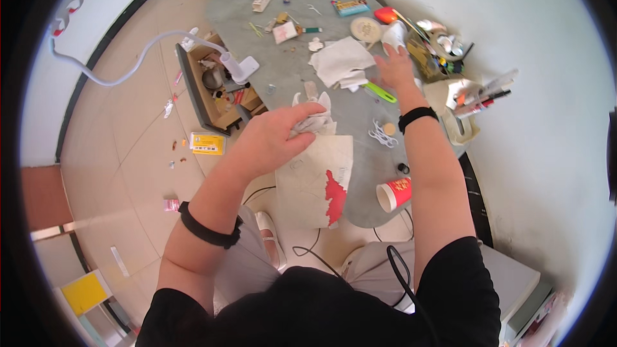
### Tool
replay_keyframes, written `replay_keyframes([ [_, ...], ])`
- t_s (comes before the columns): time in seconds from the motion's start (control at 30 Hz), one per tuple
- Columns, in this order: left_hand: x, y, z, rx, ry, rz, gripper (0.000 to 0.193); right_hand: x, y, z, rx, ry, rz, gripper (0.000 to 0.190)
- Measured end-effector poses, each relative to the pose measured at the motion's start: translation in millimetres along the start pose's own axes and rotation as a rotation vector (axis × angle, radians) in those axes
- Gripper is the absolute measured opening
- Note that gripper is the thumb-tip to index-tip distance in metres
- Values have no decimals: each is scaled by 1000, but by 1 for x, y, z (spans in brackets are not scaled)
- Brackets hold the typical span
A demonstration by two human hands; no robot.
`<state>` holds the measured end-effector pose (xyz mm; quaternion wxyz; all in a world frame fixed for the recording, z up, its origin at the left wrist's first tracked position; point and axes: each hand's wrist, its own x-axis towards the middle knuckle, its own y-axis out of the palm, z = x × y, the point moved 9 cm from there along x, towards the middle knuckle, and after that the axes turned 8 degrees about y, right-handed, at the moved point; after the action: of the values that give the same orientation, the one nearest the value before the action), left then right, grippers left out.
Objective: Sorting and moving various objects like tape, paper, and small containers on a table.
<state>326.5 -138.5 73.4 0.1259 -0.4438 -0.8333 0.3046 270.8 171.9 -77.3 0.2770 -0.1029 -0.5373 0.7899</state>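
Observation:
My left hand grips a crumpled white tissue just above the far end of a pale cardboard sheet. This sheet bears a torn red patch and reaches past the desk's near edge. Farther off, my right hand stretches forward with fingers apart. Its fingertips reach the lower edge of a white crumpled wad; whether they touch it, I cannot tell. Left of that hand lie a flat white cloth and a bright green handle, whose other end is hidden.
An open drawer full of small items juts out left, beside a clamped white flexible arm. A pen holder and cluttered container line the wall. A red paper cup lies near dental floss picks. Litter dots the floor.

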Motion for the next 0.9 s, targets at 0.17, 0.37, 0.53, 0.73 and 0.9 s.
replay_keyframes([
  [0.17,-7,-18,22,-107,-77,-17,44,9,31,-22,-181,209,270,58],
  [0.37,-3,-43,63,-274,-146,-97,45,-22,9,9,55,1,128,45],
  [0.53,9,-49,77,-380,-125,-125,45,-40,-28,55,369,88,96,37],
  [0.73,14,-46,81,-410,-112,-120,46,-56,-21,125,111,-194,-9,47],
  [0.9,13,-49,77,-377,-115,-111,46,-59,37,123,-86,-201,168,36],
])
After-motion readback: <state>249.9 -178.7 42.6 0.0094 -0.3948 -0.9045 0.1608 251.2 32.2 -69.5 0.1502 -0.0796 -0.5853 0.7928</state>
